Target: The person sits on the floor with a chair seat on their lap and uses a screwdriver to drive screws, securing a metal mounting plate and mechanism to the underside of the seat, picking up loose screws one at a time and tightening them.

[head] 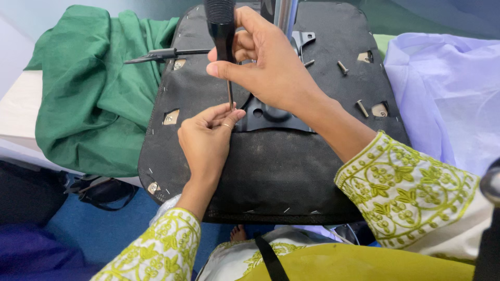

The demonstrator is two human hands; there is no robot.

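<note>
Right hand grips screwdriver upright; left hand pinches its tip at bracket. Tip could slip and jab fingers.

One view only, from the wearer's head, tilted steeply down and forward over the upturned black seat base. It sits close: both forearms enter from the bottom edge, and the seat base fills mid-frame.
</note>
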